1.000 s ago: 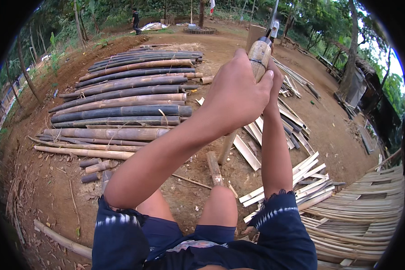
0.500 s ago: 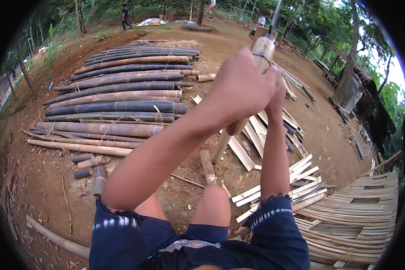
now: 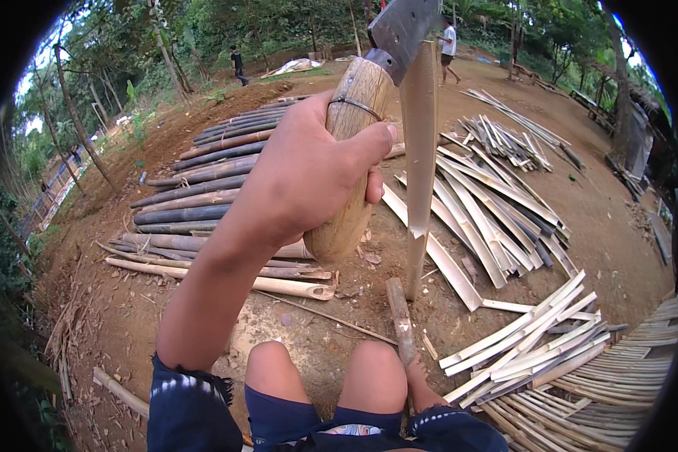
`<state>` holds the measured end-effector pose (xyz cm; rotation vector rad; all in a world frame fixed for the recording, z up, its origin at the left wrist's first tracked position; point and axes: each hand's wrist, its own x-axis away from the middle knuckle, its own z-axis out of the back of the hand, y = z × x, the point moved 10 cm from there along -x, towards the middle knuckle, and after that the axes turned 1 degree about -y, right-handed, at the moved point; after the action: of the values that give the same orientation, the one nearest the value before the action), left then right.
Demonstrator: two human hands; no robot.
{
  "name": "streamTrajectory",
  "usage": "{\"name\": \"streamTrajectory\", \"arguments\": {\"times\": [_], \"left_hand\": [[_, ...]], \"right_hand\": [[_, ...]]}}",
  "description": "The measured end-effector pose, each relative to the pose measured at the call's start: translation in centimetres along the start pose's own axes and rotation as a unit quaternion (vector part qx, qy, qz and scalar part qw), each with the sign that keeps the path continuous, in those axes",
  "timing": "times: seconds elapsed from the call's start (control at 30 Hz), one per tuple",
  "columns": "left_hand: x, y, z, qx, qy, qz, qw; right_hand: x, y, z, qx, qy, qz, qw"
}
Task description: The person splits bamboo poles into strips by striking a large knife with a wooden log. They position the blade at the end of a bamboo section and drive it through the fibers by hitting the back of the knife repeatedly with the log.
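My left hand (image 3: 320, 162) is wrapped round the thick wooden handle (image 3: 346, 207) of a machete, raised before me. A dark wire ring circles the handle. The grey blade (image 3: 403, 34) rises past the frame's top. Just right of it, a pale split bamboo piece (image 3: 419, 151) stands upright, its foot down on the ground. The blade overlaps its top; whether it is stuck in, I cannot tell. A short wooden stick (image 3: 399, 313) lies against the bamboo's foot. Beside my right sleeve (image 3: 459, 429), skin (image 3: 423, 388) touches that stick; hand or foot, I cannot make out.
Long bamboo poles (image 3: 203, 197) lie stacked at left. Split bamboo strips (image 3: 490, 233) and pale slats (image 3: 531, 335) are heaped at right, near a woven bamboo panel (image 3: 603, 392). Two people, one in dark clothes (image 3: 238, 66), one in a white shirt (image 3: 448, 41), are far off.
My left hand and the machete handle have come nearer and left. My right forearm no longer shows beside it. The upright bamboo is now in plainer sight.
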<state>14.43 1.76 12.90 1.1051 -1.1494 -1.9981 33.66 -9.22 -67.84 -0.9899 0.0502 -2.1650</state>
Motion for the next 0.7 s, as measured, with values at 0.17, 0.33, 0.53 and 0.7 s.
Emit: {"name": "streamTrajectory", "arguments": {"times": [0.17,0.33,0.53,0.7], "left_hand": [[0.7,0.4,-1.2,-0.012,0.002,-0.007,1.000],[0.5,0.1,-1.0,-0.047,0.001,-0.004,0.999],[-1.6,-0.4,-0.8,-0.035,0.006,-0.028,0.999],[-2.8,-2.7,0.9,0.017,0.031,-0.009,0.999]], "right_hand": [[0.2,-1.1,3.0,-0.037,0.029,-0.004,0.999],[3.8,-2.1,5.0,-0.090,-0.002,-0.005,0.996],[7.7,2.3,8.1,-0.101,0.058,0.037,0.993],[18.0,2.9,11.8,-0.134,0.099,0.033,0.985]]}}
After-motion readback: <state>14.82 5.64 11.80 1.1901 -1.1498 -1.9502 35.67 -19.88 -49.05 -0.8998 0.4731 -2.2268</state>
